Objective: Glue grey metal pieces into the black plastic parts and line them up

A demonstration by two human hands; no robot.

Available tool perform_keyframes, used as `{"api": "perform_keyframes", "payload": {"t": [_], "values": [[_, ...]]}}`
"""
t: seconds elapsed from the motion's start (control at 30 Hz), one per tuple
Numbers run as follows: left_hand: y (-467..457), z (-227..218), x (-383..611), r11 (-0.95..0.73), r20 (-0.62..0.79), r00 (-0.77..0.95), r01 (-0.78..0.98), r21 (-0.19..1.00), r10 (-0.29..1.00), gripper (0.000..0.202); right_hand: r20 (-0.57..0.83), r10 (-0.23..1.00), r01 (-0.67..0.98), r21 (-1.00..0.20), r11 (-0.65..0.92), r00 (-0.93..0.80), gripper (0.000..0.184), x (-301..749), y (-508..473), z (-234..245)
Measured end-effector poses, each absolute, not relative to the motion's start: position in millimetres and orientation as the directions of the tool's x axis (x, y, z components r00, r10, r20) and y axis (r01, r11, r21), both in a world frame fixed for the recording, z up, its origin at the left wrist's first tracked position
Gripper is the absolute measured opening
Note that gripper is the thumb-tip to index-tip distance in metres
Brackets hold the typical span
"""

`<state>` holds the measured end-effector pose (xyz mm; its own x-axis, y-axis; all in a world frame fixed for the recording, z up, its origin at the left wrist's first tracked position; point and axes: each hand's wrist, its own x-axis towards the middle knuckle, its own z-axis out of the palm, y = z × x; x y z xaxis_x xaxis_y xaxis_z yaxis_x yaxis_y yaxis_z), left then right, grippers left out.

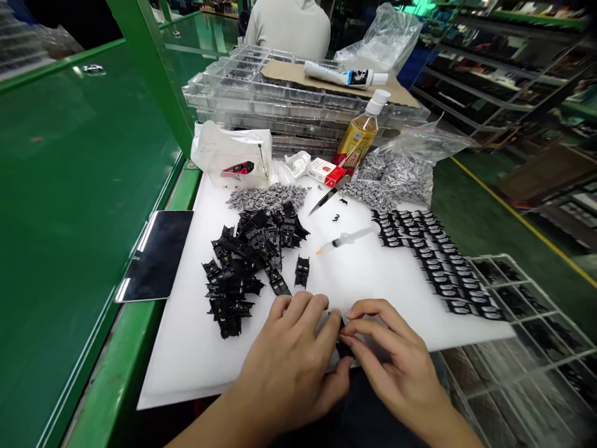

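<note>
A small black part [344, 347] is held at the near edge of a white sheet [186, 364], between the two hands and partly hidden by them. By the left hand [293, 354] it is clamped between thumb and forefinger. The fingertips of the right hand [396, 351] are set close together against the same part; whether anything is pinched between them cannot be told. To the right, below the sheet, a wire rack [522, 323] can be seen. Just beyond the left hand, a single black piece [302, 271] is laid apart from a heap of similar black pieces [252, 249]. On the green frame to the left, a dark-screened tablet [156, 255] is placed. On the right of the sheet, black pieces bearing grey bits are set out in slanting rows [431, 253]. A syringe [347, 238] with an orange tip is laid in the middle, and a dark pointed tool [329, 196] farther off. Behind are grey bits [265, 197], a clear container [212, 155], a red-and-white box [328, 172], a bottle [357, 137] and a plastic bag [410, 177]. Beyond these, clear trays [224, 87] are stacked, topped by cardboard [289, 73] and a tube [345, 74]; farther back, a person in a pale top [289, 28] is seen
</note>
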<state>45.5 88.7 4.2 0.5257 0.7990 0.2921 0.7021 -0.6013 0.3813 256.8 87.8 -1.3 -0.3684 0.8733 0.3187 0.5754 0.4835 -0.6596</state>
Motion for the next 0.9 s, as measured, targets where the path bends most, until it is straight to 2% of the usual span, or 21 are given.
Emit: {"api": "perform_keyframes", "payload": {"t": [0.2, 0.47, 0.7, 0.9], "values": [[88.9, 5.0, 46.9, -0.595, 0.274, 0.529, 0.701, 0.393, 0.804, 0.039, 0.326, 0.854, 0.578, -0.633, 0.515, -0.405, 0.02, 257.8, 88.6, 3.7], [89.3, 5.4, 46.3, -0.601, 0.274, 0.536, 0.694, 0.395, 0.799, 0.037, 0.303, 0.801, 0.621, -0.511, 0.594, -0.517, 0.028, 254.6, 89.9, 12.7], [88.2, 4.7, 46.3, -0.599, 0.261, 0.541, 0.687, 0.41, 0.799, 0.036, 0.305, 0.774, 0.63, -0.453, 0.63, -0.555, 0.031, 255.9, 89.3, 15.9], [91.6, 11.4, 43.5, -0.604, 0.24, 0.562, 0.659, 0.449, 0.792, 0.047, 0.281, 0.87, 0.565, -0.671, 0.479, -0.404, 0.027, 275.5, 95.8, 16.1]]}}
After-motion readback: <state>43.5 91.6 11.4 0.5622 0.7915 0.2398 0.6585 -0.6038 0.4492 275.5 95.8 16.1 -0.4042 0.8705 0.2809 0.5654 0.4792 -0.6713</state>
